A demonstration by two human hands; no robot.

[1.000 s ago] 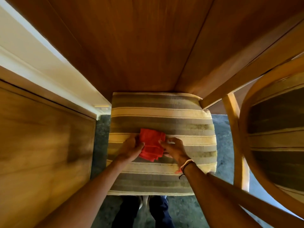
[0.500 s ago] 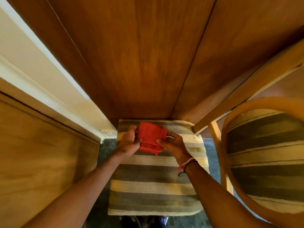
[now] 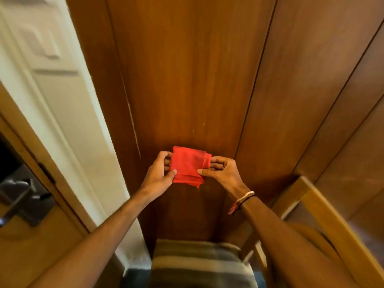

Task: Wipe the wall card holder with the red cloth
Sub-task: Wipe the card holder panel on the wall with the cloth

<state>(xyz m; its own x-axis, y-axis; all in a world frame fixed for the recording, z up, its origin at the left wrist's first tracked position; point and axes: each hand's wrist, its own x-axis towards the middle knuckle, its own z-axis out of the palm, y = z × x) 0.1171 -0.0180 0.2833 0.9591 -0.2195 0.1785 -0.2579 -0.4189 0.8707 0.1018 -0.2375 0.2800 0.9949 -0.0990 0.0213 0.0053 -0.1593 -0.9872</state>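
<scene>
A folded red cloth [image 3: 188, 164] is held up in front of a brown wooden wall panel [image 3: 187, 80]. My left hand [image 3: 159, 173] pinches its left edge between thumb and fingers. My right hand [image 3: 222, 172] pinches its right edge the same way; a thread band circles that wrist. On the white wall strip at the upper left sits a blurred white raised plate [image 3: 41, 40], which may be the wall card holder. Both hands are well to its lower right, apart from it.
A striped seat cushion [image 3: 199, 265] lies below my arms. A wooden chair frame [image 3: 324, 217] stands at the lower right. At the left is a wooden door [image 3: 31, 256] with a dark lever handle [image 3: 22, 200]. Wooden panels fill the right side.
My hands lifted the red cloth off the striped cushion and raised it in front of the wooden panel. The view tilted up, so the door handle and white wall plate came into sight.
</scene>
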